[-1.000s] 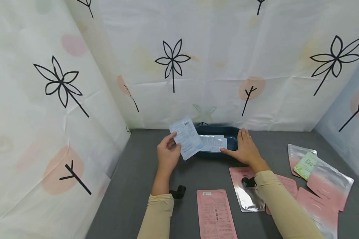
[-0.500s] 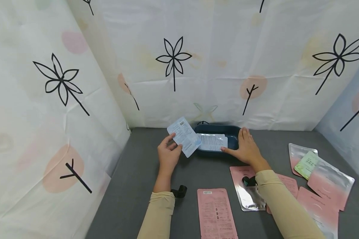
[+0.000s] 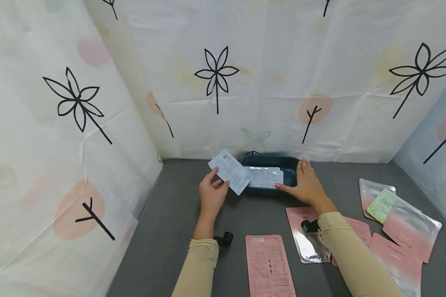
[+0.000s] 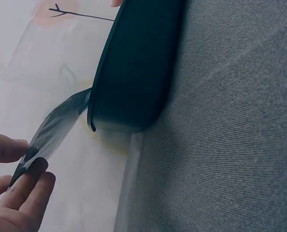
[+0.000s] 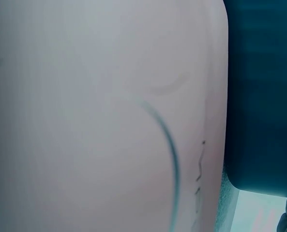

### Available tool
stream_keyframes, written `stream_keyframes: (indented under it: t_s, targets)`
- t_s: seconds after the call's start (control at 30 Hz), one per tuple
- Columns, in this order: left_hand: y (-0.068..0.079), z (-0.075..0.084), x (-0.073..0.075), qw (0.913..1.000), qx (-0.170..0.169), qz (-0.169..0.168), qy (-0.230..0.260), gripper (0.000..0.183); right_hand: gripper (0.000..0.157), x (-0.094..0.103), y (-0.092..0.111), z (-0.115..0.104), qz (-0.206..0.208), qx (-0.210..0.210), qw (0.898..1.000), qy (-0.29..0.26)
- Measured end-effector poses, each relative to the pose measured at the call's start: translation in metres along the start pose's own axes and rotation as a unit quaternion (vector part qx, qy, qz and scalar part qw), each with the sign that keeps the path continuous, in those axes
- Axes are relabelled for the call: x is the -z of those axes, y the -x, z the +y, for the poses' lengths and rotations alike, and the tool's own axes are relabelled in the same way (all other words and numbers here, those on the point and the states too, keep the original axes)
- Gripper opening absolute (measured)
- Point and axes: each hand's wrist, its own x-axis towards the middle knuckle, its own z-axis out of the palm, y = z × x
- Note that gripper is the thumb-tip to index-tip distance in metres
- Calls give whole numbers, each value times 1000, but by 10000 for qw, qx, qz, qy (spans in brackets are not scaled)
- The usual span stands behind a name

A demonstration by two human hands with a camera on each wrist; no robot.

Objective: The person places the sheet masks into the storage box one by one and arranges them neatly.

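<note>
My left hand (image 3: 212, 198) pinches a light blue sheet mask sachet (image 3: 229, 171) between thumb and fingers, its printed side with a barcode facing up. The sachet slants down to the right, its lower corner over the left end of a dark blue-green tray (image 3: 290, 173). In the left wrist view, the sachet (image 4: 61, 123) bends upward to the tray's rim (image 4: 102, 63). Another pale blue sachet (image 3: 264, 177) lies inside the tray, with an edge of one more beneath it. My right hand (image 3: 307, 185) rests on the tray's right end, fingers extended and thumb at the front rim.
A pink sachet (image 3: 269, 264) lies at the front middle of the grey table (image 3: 163, 231). A silver-pink sachet (image 3: 312, 245) is under the right forearm. Farther right, several pink and silver sachets (image 3: 412, 227) overlap a green one (image 3: 381, 205). Patterned curtain (image 3: 267, 111) hangs behind.
My left hand has shifted slightly right, and the sachet it pinches has turned to lean more to the left at its top. The right hand stays at the tray's right end.
</note>
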Motion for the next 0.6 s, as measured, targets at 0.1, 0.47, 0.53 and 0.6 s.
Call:
stream_keyframes:
  t_s: [0.1,0.47,0.53,0.6]
  targets:
    - [0,-1,-1,9999,39,-64,-114,61,136,0,0,0,9,-9,10000,26]
    - [3,-3,-9,9989,67,-359,-311,62,136,0,0,1,35,-14,10000,24]
    - [4,-4,-10,9979,74,-513,-382,63,135,-1,1,1,41,-11,10000,28]
    - [5,-4,-10,9962,123,-727,-453,66,136,-1,0,1,44,-11,10000,33]
